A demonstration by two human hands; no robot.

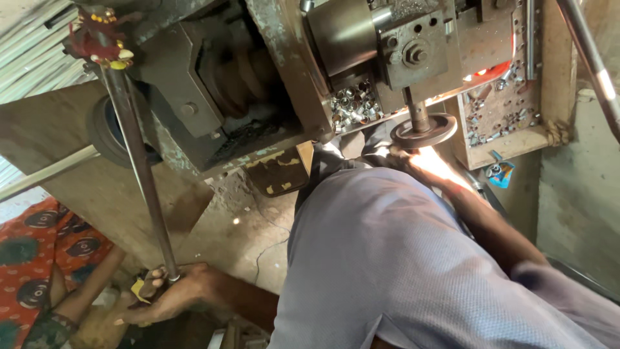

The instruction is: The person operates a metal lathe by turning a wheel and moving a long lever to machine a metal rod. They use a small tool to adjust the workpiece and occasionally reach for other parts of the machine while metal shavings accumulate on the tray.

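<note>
My left hand (169, 295) is closed around the lower end of a long dark metal rod (139, 168). The rod runs up to a red, decorated top on a worn, greasy machine (245, 77). My right hand (431, 166) reaches out to a round metal handwheel (423, 132) on a short shaft under the machine's head. It touches the wheel's rim, but strong sunlight washes out the fingers, so the grip is unclear. My grey shirt (387, 258) fills the middle of the view.
Small shiny metal rings lie heaped in the machine's bed (352, 106), and more are scattered on a wooden tray (510, 139) at the right. Another person's arm (84, 294) and orange patterned cloth (32, 258) sit at the lower left. A slanted bar (591, 61) crosses the top right.
</note>
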